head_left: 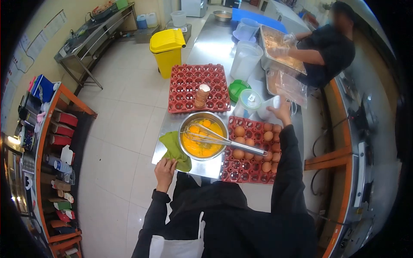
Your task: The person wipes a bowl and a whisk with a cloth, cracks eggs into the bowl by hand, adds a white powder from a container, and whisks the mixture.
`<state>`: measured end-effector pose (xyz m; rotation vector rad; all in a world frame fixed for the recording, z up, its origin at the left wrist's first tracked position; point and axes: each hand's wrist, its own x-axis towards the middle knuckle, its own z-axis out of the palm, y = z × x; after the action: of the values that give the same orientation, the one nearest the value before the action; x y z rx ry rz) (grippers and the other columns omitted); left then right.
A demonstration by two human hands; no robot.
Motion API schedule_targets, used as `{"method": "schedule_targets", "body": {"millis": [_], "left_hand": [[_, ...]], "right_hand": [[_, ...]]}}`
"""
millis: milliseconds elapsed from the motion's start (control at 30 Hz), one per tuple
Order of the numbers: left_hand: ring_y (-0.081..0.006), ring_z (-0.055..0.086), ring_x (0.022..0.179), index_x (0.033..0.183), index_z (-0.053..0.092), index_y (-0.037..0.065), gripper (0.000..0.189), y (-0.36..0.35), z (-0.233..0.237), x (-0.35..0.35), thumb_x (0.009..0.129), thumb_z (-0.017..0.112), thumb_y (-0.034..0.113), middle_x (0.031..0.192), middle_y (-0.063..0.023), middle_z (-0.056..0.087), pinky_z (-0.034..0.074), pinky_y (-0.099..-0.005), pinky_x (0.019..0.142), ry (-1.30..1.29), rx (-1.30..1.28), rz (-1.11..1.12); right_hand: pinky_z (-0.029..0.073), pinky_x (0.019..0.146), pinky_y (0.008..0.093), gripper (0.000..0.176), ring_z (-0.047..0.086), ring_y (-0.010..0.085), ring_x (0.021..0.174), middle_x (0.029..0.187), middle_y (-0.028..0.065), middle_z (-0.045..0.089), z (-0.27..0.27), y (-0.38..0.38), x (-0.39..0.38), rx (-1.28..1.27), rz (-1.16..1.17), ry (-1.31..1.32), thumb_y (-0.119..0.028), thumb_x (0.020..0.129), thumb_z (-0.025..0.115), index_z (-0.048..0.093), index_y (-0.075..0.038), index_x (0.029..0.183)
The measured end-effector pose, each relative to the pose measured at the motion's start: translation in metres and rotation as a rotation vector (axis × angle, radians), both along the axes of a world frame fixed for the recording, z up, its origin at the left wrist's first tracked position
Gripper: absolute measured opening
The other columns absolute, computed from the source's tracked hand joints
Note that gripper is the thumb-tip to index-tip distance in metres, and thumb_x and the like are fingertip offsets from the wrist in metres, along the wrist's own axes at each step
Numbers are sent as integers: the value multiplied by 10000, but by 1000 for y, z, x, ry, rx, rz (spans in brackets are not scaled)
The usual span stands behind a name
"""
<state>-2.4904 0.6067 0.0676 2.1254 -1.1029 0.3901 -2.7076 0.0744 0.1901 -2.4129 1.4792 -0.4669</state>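
My left hand (165, 173) is at the table's front edge, its fingers closed on the corner of a green cloth (175, 149). Beside the cloth sits a steel bowl (184, 152) of cracked eggs (202, 146) with whole yolks showing. A whisk (215, 139) rests in it, its handle reaching over a red egg tray (232, 167) that holds several brown eggs (239, 131). At the table's right side my right hand (282, 111) grips a white container (269, 107), whose exact kind I cannot make out. A lidded clear tub (249, 101) stands just left of it.
Behind the bowl, stacked eggshells (201, 96) stand on another red tray (178, 92). A green basket (238, 88) and a clear pitcher (246, 60) are further back. A co-worker (331, 47) reaches into a metal pan (266, 58). A yellow bin (167, 51) stands left of the table.
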Motion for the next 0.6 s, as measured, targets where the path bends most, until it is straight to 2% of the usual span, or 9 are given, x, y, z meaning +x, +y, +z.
{"method": "schedule_targets", "body": {"millis": [33,133,233,300,367,400,467,533,600], "left_hand": [[-240,606,798,841,676,70,143,3,1,-2,843,769,178,894,-37,617,475,-381,711,148,43,17],[-268,602,934,920,684,73,203,1,44,-6,839,777,234,1019,-54,630,457,-446,830,20,164,202],[-316,564,1098,1074,683,64,360,-23,81,1,855,760,339,1190,-110,606,396,-525,965,190,-216,136],[-363,510,1239,1259,618,38,550,-52,107,3,877,727,418,1316,-182,565,372,-526,1041,351,-468,-264],[-411,457,1324,1443,468,101,741,-82,129,2,872,719,503,1470,-243,437,337,-543,1096,333,-520,-552],[-442,441,1336,1496,372,155,823,-97,136,1,855,733,523,1512,-269,363,346,-544,1095,258,-607,-616],[-503,407,1354,1558,183,301,1003,-109,144,4,795,766,595,1573,-345,176,426,-555,1045,207,-751,-700],[-473,415,1351,1525,152,309,969,-100,130,12,811,697,675,1543,-344,173,509,-525,992,295,-1025,-774],[-437,512,1163,1371,250,276,771,-70,114,22,844,696,619,1422,-296,305,537,-524,942,394,-1242,-627]], "right_hand": [[449,1030,491,1019,526,507,1205,1390,312,395,2,2,-4,-14,-73,-36,-436,605,887,384,-254,1472],[455,1014,483,980,548,453,1177,1340,297,436,47,42,-22,-284,-51,-132,-413,640,881,390,-224,1467],[446,1016,446,916,529,394,1195,1305,251,474,133,122,-27,-293,101,-253,-376,717,852,381,-160,1472],[426,1035,419,864,502,353,1232,1320,222,479,174,176,-15,-174,213,-328,-360,782,819,368,-121,1479],[392,1065,404,813,461,322,1283,1357,200,471,181,222,8,127,374,-572,-399,841,767,366,-92,1478],[375,1080,397,791,440,306,1309,1375,188,467,180,245,20,282,453,-685,-419,871,741,365,-77,1478],[320,1122,397,783,414,288,1336,1403,177,453,170,289,50,310,601,-591,-487,915,680,351,-59,1482],[284,1145,409,803,395,306,1353,1399,187,451,152,335,86,301,749,-526,-536,928,635,334,-44,1487],[310,1110,441,757,436,351,1290,1357,203,475,132,383,126,365,671,-594,-545,936,607,378,-50,1462]]}}
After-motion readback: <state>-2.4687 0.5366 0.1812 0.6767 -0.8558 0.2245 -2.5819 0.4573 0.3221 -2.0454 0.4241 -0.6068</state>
